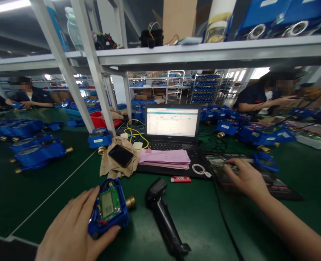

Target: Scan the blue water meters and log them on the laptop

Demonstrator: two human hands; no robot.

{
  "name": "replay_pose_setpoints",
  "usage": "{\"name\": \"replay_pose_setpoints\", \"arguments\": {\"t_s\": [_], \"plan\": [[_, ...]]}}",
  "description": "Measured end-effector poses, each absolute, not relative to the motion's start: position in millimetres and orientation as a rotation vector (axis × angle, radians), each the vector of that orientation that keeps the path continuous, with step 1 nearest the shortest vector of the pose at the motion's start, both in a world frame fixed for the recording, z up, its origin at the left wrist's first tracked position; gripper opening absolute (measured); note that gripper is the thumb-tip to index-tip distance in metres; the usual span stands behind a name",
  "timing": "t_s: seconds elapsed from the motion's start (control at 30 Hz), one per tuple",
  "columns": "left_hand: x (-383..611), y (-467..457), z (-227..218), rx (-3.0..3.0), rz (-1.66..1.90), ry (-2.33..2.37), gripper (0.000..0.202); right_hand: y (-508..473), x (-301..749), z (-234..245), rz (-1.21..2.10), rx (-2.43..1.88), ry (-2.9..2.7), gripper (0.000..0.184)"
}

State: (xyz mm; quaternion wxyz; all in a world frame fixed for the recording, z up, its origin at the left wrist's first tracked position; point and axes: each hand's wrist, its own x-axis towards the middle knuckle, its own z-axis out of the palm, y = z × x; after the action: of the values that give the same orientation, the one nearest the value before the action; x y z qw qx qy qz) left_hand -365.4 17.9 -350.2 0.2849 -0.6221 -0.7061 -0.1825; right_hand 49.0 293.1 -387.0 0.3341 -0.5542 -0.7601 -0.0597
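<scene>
My left hand point(70, 228) grips a blue water meter point(110, 208) with its cover off, showing a green circuit board and a small display; a brass fitting sticks out on its right side. My right hand point(246, 177) rests on a computer mouse on a dark mouse pad point(282, 188), to the right of an open laptop point(172, 127) whose screen is lit. A black barcode scanner point(163, 215) lies on the green table between my hands.
A stack of pink papers point(164, 158) lies on the laptop keyboard. A phone point(121, 155) sits on a tan cloth. A red lighter point(180, 179), yellow cables and several blue meters point(38, 152) surround. People work at the far left and far right. A shelf hangs overhead.
</scene>
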Motion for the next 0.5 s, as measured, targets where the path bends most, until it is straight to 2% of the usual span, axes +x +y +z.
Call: {"name": "replay_pose_setpoints", "arguments": {"t_s": [0.1,0.23,0.33,0.4,0.5], "plan": [[-355,16,-337,-1.668,-0.394,-1.851,0.077,236,-28,-365,0.139,-1.309,-2.343,0.042],[-362,12,-332,-1.774,-0.346,-1.875,0.076,164,-109,-348,0.301,-1.243,-2.794,0.039],[-369,9,-328,-1.861,-0.383,-1.816,0.074,144,-135,-345,0.405,-1.278,-2.845,0.049],[-372,8,-326,-1.915,-0.397,-1.771,0.073,146,-133,-345,0.504,-1.296,-2.804,0.050],[-374,7,-323,-1.989,-0.393,-1.735,0.072,157,-113,-344,0.921,-1.166,-2.633,0.052]]}}
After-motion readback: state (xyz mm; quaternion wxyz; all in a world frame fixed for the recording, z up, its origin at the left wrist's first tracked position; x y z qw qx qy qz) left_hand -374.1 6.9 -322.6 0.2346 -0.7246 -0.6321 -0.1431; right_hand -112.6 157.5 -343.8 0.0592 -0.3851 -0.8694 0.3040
